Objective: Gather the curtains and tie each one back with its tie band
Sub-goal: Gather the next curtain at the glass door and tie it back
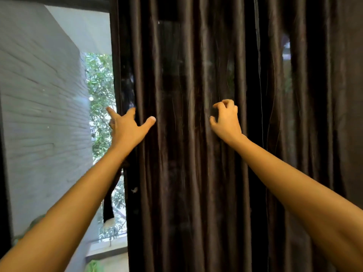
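A dark brown pleated curtain (186,173) hangs straight down and fills the middle and right of the head view. At its left edge is my left hand (127,126), fingers spread, thumb on the front of the cloth and fingers reaching around the edge. My right hand (225,118) is further right on the curtain's front, with its fingers curled like a claw against the folds. Whether it pinches cloth I cannot tell. A dark strip with a pale end (109,211), possibly the tie band, dangles below my left forearm beside the curtain's edge.
Left of the curtain is window glass (102,79) showing a grey brick wall (43,114) and green trees outside. A dark window frame (4,193) runs down the far left. A pale sill (108,250) lies at the bottom.
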Demonstrator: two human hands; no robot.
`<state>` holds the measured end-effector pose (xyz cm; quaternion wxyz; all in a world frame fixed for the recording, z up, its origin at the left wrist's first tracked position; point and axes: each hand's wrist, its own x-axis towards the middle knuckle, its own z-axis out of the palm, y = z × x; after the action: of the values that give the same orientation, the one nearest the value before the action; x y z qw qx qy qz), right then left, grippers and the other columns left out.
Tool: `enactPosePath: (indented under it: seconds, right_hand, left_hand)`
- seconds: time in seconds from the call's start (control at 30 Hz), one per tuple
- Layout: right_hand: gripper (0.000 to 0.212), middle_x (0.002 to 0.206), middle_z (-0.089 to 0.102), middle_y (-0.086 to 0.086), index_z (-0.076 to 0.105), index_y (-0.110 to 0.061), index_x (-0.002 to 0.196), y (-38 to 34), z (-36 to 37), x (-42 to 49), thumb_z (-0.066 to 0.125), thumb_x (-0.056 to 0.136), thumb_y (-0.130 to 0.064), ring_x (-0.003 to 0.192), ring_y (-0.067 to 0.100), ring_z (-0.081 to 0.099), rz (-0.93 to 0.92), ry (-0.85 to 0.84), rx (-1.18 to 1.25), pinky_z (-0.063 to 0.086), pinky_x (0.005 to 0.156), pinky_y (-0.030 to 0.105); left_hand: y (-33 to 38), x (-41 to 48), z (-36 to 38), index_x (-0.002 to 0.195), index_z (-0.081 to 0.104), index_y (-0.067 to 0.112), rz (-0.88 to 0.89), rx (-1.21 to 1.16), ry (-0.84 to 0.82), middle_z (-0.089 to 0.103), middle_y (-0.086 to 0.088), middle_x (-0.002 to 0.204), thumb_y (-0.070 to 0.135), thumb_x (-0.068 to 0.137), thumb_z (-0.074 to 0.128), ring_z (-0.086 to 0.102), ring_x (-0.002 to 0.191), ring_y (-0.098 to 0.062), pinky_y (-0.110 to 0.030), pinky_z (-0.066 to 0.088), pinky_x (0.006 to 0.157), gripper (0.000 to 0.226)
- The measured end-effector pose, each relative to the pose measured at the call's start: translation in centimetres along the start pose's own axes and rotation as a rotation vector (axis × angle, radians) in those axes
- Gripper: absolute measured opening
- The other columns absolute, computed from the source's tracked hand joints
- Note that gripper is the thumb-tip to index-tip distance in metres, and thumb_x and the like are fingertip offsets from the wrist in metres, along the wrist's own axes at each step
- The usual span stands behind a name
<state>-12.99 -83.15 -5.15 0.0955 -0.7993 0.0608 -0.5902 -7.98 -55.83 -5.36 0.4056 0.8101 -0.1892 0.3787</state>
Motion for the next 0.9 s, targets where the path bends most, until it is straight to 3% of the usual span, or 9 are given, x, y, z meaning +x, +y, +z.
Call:
enactPosePath:
  seconds: [0.17, 0.27, 0.37, 0.47, 0.57, 0.63, 0.73, 0.83, 0.9]
  right_hand:
    - [0.046, 0.140, 0.034, 0.020, 0.048, -0.006, 0.127, 1.6, -1.6, 4.5, 0.060, 0.084, -0.018, 0.130, 0.037, 0.030, -0.063, 0.130, -0.143, 0.033, 0.102, 0.046]
    - [0.057, 0.145, 0.028, 0.019, 0.040, -0.010, 0.133, 2.5, -2.9, 7.4, 0.062, 0.082, -0.022, 0.134, 0.037, 0.025, -0.016, 0.173, -0.148, 0.032, 0.102, 0.050]
    - [0.069, 0.150, 0.019, 0.021, 0.028, -0.009, 0.141, 3.6, -4.3, 9.8, 0.063, 0.083, -0.022, 0.136, 0.040, 0.022, 0.093, 0.150, -0.094, 0.028, 0.105, 0.053]
    - [0.088, 0.151, 0.015, 0.024, 0.008, -0.004, 0.148, 4.6, -6.1, 12.3, 0.068, 0.084, -0.016, 0.133, 0.043, 0.030, 0.175, 0.069, 0.066, 0.031, 0.107, 0.049]
    - [0.108, 0.152, 0.019, 0.024, -0.013, -0.004, 0.148, 4.0, -8.3, 14.5, 0.072, 0.081, -0.007, 0.133, 0.037, 0.036, 0.333, -0.081, 0.241, 0.035, 0.106, 0.041]
    - [0.098, 0.148, 0.029, 0.025, 0.003, 0.001, 0.148, 2.8, -8.8, 15.3, 0.073, 0.080, -0.006, 0.130, 0.036, 0.041, 0.343, -0.168, 0.152, 0.041, 0.099, 0.037]
    - [0.047, 0.123, 0.057, 0.023, 0.049, 0.001, 0.122, -0.5, -7.9, 15.6, 0.068, 0.079, -0.002, 0.112, 0.034, 0.056, 0.107, -0.166, 0.025, 0.046, 0.080, 0.033]
    - [0.042, 0.112, 0.063, 0.023, 0.055, 0.002, 0.120, -5.1, -6.1, 15.7, 0.059, 0.078, 0.005, 0.108, 0.036, 0.058, -0.081, -0.177, 0.145, 0.048, 0.086, 0.035]
    - [0.035, 0.101, 0.065, 0.024, 0.058, 0.004, 0.111, -9.0, -5.3, 16.2, 0.054, 0.076, 0.005, 0.101, 0.037, 0.060, -0.178, -0.153, 0.191, 0.045, 0.077, 0.029]
  left_hand:
    - [3.5, 4.0, -0.5, 0.126, 0.052, 0.017, -0.030, 0.055, 0.043, -0.009, -0.027, 0.154, 0.062, 0.079, 0.062, 0.019, 0.135, -0.054, -0.055, 0.029, 0.107, 0.066]
    - [4.9, 6.6, -0.7, 0.133, 0.048, 0.018, -0.050, 0.018, 0.034, -0.003, -0.025, 0.156, 0.062, 0.080, 0.060, 0.013, 0.140, -0.049, -0.054, 0.028, 0.108, 0.069]
    - [5.6, 8.8, -0.9, 0.124, 0.055, 0.019, -0.059, -0.018, 0.033, 0.018, -0.029, 0.151, 0.063, 0.079, 0.060, 0.019, 0.140, -0.043, -0.052, 0.031, 0.109, 0.064]
    - [6.8, 9.8, -1.5, 0.105, 0.061, 0.013, -0.041, -0.165, 0.099, 0.053, -0.018, 0.122, 0.057, 0.078, 0.063, 0.051, 0.110, -0.036, -0.041, 0.044, 0.095, 0.051]
    - [7.3, 10.3, -2.1, 0.102, 0.064, 0.006, -0.028, -0.304, 0.173, 0.061, -0.015, 0.096, 0.031, 0.089, 0.063, 0.056, 0.090, -0.029, -0.031, 0.042, 0.075, 0.027]
    - [6.9, 10.3, -2.4, 0.100, 0.067, 0.004, -0.013, -0.302, 0.239, 0.062, -0.013, 0.087, 0.024, 0.089, 0.063, 0.056, 0.083, -0.027, -0.031, 0.041, 0.070, 0.024]
    - [6.1, 10.2, -3.1, 0.084, 0.065, 0.007, 0.014, -0.217, 0.298, 0.055, -0.007, 0.065, 0.024, 0.088, 0.062, 0.050, 0.066, -0.022, -0.029, 0.035, 0.058, 0.017]
    - [4.8, 10.3, -4.6, 0.079, 0.064, 0.001, 0.035, -0.123, 0.302, 0.047, -0.005, 0.054, 0.029, 0.090, 0.061, 0.045, 0.057, -0.020, -0.029, 0.030, 0.047, 0.030]
    - [4.0, 10.6, -6.1, 0.081, 0.065, -0.005, 0.044, -0.072, 0.307, 0.046, -0.010, 0.054, 0.029, 0.090, 0.061, 0.046, 0.058, -0.024, -0.031, 0.031, 0.048, 0.035]
